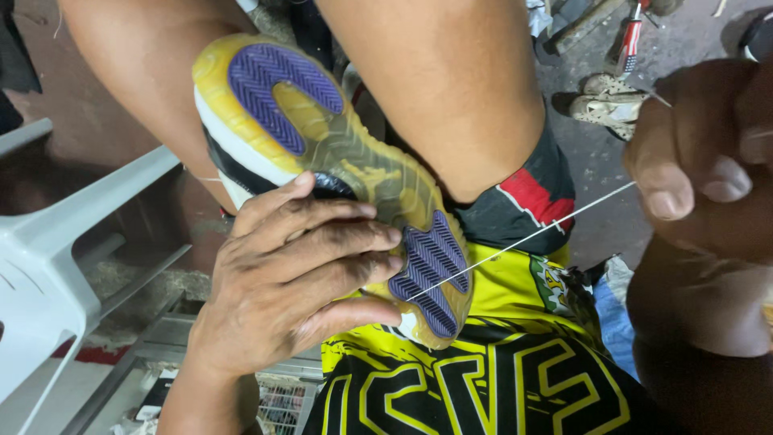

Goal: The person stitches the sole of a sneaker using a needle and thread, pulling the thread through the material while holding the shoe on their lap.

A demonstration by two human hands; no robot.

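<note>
Yellowed rubber sole up, one sneaker (pixel 338 173) sat clamped between two knees while the left hand (pixel 294 278) wrapped four curled fingers over its edge; the right hand (pixel 700 173) pinched one taut white thread (pixel 523 240) between thumb and forefinger, pulled away from the sole.

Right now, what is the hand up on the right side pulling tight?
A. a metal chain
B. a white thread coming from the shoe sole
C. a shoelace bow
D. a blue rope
B: the right hand pinches a thin white thread that runs taut down to the sole of the shoe, which the left hand steadies.
</note>
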